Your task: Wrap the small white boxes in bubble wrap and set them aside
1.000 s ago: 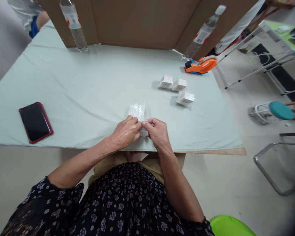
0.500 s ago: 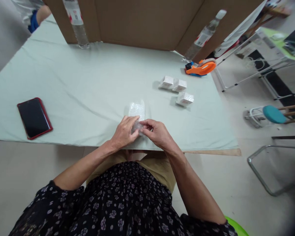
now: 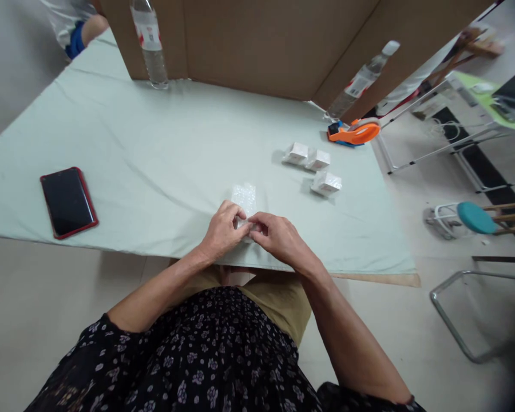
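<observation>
A piece of clear bubble wrap [image 3: 244, 196] lies on the pale green cloth near the table's front edge. My left hand [image 3: 225, 229] pinches its near end from the left. From the right, my right hand [image 3: 278, 236] pinches the same end, the fingertips of both hands nearly touching. Whether anything is inside the wrap cannot be made out. To the right sit three small white boxes in clear wrapping, two side by side [image 3: 298, 153] [image 3: 318, 159] and one nearer me [image 3: 327, 183].
An orange tape dispenser [image 3: 354, 132] stands at the right back, by a leaning bottle [image 3: 364, 79]. Another bottle [image 3: 151, 48] stands before the cardboard panel [image 3: 257, 46]. A red-cased tablet [image 3: 68, 202] lies left. A person's arm or leg shows at the upper left.
My left hand's fingers have drawn in from lying over the wrap to a pinch at its near end, close to my right fingertips. The whole view has shifted slightly.
</observation>
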A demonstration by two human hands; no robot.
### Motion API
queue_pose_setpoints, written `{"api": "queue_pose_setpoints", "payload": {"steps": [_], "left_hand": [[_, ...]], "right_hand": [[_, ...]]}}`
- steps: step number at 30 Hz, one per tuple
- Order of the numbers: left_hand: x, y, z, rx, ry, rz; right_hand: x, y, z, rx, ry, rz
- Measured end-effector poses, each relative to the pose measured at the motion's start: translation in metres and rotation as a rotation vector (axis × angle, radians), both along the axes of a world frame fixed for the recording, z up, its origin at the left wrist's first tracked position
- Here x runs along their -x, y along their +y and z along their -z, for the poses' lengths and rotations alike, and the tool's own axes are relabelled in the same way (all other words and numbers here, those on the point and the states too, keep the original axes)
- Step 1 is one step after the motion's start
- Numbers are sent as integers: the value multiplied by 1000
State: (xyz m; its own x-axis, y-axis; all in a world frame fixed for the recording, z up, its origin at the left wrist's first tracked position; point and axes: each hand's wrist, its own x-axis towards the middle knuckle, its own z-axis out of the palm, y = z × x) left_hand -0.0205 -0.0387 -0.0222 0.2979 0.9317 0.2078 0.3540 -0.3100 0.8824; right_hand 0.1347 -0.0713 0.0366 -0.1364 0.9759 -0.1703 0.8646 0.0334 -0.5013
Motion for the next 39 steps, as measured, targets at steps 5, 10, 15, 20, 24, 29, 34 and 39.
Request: {"api": "queue_pose_setpoints", "payload": {"steps": [5,10,15,20,24,29,34,39], "left_hand": [[-1,0,-1,-14,85,8],[-4,1,-2,-36,167,27],[-5,0,-1,-43,189,8],[-5,-1,-3,-68,203,8],[-6,0,-5,-49,205,15],[-5,-1,-5,-38,196,13],[-5,-2,-4,-46,194,18],[-5,-5,-8,-70,215,11]], "right_hand": [[-18,11,6,57,270,-58],[-33,22,13,95,500,-48],[-47,41,31,50,652,314],[-43,65,43,215,650,436],[-33,79,43,239,623,406],[-29,91,42,290,644,341],[-28,103,47,381,639,313],[-28,104,55,223,631,289]]}}
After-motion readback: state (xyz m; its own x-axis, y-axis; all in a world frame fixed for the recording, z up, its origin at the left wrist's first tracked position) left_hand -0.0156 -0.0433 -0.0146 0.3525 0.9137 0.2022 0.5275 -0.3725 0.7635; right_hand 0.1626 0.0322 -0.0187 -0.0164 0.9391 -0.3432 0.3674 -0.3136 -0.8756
